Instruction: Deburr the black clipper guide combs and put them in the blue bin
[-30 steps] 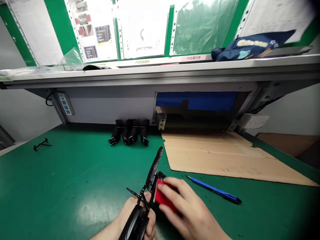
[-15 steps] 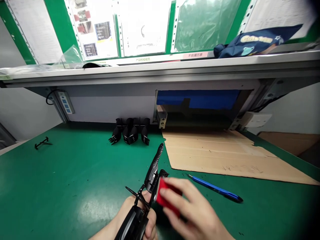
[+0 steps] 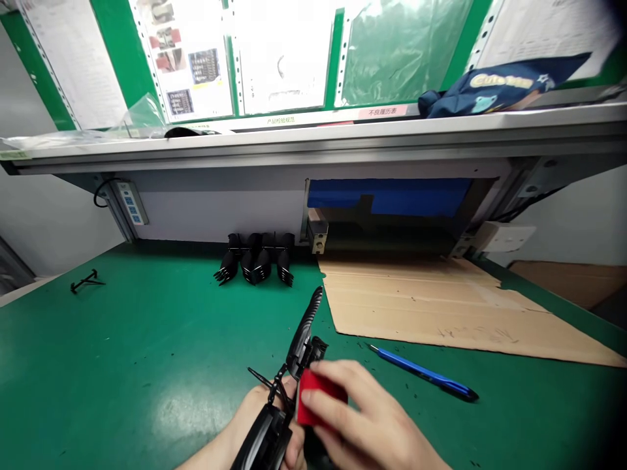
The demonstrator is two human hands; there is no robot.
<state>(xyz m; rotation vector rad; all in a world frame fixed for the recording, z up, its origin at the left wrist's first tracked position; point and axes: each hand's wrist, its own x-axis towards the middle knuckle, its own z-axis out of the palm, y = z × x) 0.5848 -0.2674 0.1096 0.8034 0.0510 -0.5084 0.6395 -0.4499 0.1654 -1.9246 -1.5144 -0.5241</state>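
At the bottom centre, black plastic parts (image 3: 263,436), joined by thin black rods, are held in my left hand (image 3: 249,411), whose fingers wrap round them from below and behind. One ribbed black piece (image 3: 304,326) points up and to the right. My right hand (image 3: 365,418) grips a red block (image 3: 316,397) between thumb and fingers. The block lies against the right side of the black parts, under their upper end. Part of the left fingers is hidden behind the parts and the block.
Several black parts (image 3: 255,258) stand at the back of the green table (image 3: 122,339). A blue pen (image 3: 424,373) lies right of my hands, near a cardboard sheet (image 3: 416,307). A small black piece (image 3: 87,280) lies far left. A shelf (image 3: 294,143) spans above.
My right hand and the red block have moved slightly left and down along the black parts. My left hand holds nearly the same place.
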